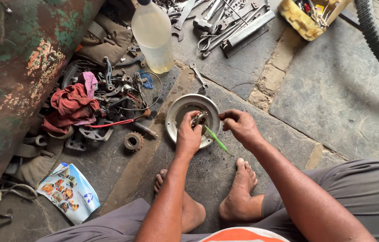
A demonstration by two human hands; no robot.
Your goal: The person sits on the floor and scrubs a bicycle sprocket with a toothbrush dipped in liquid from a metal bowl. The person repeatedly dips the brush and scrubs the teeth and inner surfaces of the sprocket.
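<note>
While a small metal part (200, 120) is pinched in the left hand (188, 134) over the round metal pan (171, 117) on the stone floor (324, 94), the cleaning step looks underway, a green brush (215, 139) being clamped in the right hand (242, 127), so careful scrubbing is probably called for next

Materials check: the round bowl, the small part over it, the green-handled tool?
Round bowl: looks like bare metal, pale grey with a dull sheen. Small part in the left hand: metal, darker and grimy. Green-handled tool by the right hand: handle probably plastic; tip hidden.
</note>
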